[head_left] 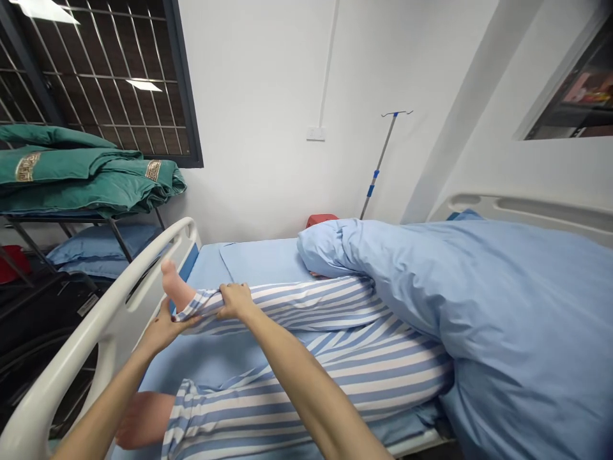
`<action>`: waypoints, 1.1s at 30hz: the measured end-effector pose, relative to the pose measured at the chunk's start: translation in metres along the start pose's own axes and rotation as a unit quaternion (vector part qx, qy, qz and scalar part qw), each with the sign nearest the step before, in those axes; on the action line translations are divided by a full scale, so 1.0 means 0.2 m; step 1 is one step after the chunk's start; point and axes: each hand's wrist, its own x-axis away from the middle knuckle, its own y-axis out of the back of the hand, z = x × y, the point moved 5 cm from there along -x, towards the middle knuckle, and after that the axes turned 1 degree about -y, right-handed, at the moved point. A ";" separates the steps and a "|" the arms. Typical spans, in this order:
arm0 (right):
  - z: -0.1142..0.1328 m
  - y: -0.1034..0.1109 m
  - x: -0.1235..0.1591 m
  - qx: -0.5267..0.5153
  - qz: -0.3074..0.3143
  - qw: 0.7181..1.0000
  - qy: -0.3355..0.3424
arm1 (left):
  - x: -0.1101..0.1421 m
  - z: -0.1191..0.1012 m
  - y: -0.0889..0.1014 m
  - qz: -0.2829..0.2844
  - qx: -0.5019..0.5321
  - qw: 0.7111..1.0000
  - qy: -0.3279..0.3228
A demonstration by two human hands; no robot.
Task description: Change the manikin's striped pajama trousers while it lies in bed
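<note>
A manikin's lower body in blue-and-white striped trousers (373, 377) lies on a bed. My left hand (165, 331) holds the far leg at the ankle from below, its fingers under the trouser cuff and heel. Farther up the shin, my right hand (235, 301) grips the same far leg (306, 300) through the striped cloth, fingers over the top. The bare far foot (176, 285) points upward beside the footboard. Nearer to me, the other foot (146, 418) rests on the bed, partly behind my left forearm. A light blue quilt (502, 306) covers the upper body.
The white footboard (103, 313) rises at the left, and the headboard (531, 207) at the right. Behind the bed stands an IV pole (380, 166) near a red object (322, 219). Folded green quilts (96, 176) lie on a rack by the barred window.
</note>
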 end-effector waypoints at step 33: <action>0.06 -0.62 0.25 0.021 0.015 1.000 0.010 | 0.19 0.25 -0.52 0.193 -0.317 0.929 -0.007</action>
